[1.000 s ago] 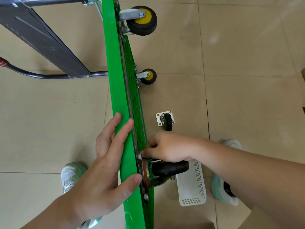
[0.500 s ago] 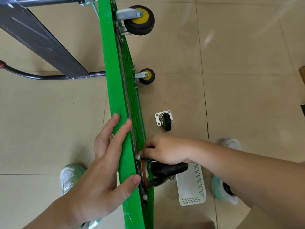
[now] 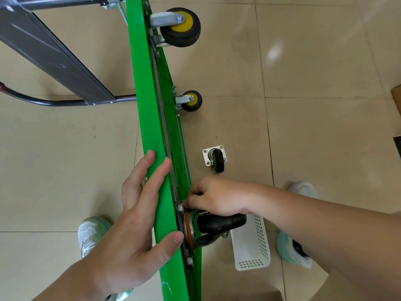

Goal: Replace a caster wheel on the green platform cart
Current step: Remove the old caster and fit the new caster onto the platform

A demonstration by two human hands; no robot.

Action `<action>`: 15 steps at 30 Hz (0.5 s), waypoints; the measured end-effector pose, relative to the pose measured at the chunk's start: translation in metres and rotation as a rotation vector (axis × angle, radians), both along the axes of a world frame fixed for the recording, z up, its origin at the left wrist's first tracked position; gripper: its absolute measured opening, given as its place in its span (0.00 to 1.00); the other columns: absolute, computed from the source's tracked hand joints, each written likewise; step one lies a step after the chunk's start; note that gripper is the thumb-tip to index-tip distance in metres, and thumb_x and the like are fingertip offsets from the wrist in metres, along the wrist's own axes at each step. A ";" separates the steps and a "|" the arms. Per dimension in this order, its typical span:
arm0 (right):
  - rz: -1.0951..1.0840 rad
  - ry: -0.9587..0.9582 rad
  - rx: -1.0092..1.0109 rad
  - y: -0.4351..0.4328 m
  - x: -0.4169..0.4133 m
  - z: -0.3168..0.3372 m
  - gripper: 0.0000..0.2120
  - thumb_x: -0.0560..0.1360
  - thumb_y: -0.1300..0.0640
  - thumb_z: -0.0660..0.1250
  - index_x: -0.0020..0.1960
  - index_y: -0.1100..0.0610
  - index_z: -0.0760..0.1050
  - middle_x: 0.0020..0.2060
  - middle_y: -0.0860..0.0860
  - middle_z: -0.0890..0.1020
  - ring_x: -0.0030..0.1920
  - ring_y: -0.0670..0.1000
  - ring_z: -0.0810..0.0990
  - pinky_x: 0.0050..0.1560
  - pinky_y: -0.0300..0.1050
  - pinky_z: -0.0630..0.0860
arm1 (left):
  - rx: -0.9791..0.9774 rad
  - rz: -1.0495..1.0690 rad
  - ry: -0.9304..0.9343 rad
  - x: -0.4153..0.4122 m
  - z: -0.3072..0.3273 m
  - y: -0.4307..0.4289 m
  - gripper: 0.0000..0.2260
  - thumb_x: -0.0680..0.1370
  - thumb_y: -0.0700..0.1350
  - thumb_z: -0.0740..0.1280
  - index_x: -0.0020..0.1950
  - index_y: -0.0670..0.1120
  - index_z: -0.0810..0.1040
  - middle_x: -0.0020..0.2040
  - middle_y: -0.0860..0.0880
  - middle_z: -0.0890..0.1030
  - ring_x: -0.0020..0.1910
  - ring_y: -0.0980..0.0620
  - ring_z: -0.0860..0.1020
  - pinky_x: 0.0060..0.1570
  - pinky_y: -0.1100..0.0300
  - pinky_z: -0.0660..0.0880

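- Left hand [image 3: 138,216] lies flat on the cart's [image 3: 149,118] upturned edge just left of the grip, fingers straight, thumb pressed on the rim. It steadies the cart and grasps nothing.
- Right hand [image 3: 217,196] does the work: its curled fingertips pinch the bolt [image 3: 179,207] at the plate's far corner.
- The caster [image 3: 219,223] sits just under that wrist, with its plate against the deck and its wheel sticking out rightward.
- The bolt likely runs square to the deck, pointing at the right palm, so turning suits that hand.
- Basket [image 3: 251,246] lies right of the grip.
- Loose caster [image 3: 214,158] lies on the floor beyond the grip.
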State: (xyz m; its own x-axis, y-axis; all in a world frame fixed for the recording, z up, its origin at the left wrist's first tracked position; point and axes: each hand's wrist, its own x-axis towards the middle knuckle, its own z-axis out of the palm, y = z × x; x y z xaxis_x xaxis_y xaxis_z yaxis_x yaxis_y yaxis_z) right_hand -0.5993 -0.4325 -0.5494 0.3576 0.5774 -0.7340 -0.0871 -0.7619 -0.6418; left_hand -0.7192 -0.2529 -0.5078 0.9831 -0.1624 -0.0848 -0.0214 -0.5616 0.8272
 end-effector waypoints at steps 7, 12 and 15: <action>-0.038 -0.001 0.011 -0.001 0.002 -0.003 0.13 0.75 0.42 0.70 0.48 0.51 0.83 0.43 0.54 0.85 0.46 0.54 0.84 0.53 0.55 0.81 | 0.008 -0.007 -0.004 0.001 -0.001 0.001 0.41 0.75 0.59 0.66 0.85 0.59 0.49 0.84 0.58 0.41 0.84 0.55 0.42 0.73 0.50 0.53; -0.102 0.053 -0.006 -0.001 0.002 -0.005 0.13 0.72 0.44 0.72 0.47 0.53 0.84 0.44 0.55 0.86 0.47 0.55 0.85 0.53 0.55 0.82 | -0.004 -0.006 -0.004 0.002 -0.001 -0.001 0.41 0.75 0.59 0.66 0.85 0.59 0.49 0.84 0.58 0.42 0.84 0.55 0.42 0.73 0.50 0.53; -0.143 0.097 -0.016 0.000 0.002 -0.008 0.14 0.70 0.44 0.74 0.50 0.52 0.84 0.44 0.53 0.86 0.48 0.55 0.85 0.53 0.52 0.83 | 0.000 0.000 -0.009 0.001 0.000 -0.002 0.41 0.75 0.59 0.66 0.84 0.62 0.49 0.84 0.59 0.41 0.84 0.56 0.42 0.72 0.52 0.53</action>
State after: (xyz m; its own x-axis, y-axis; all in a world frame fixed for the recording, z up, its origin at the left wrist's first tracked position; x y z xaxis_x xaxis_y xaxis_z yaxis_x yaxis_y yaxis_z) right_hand -0.5971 -0.4322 -0.5571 0.3617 0.5136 -0.7781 -0.2562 -0.7477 -0.6126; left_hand -0.7178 -0.2549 -0.5081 0.9838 -0.1622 -0.0763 -0.0284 -0.5612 0.8272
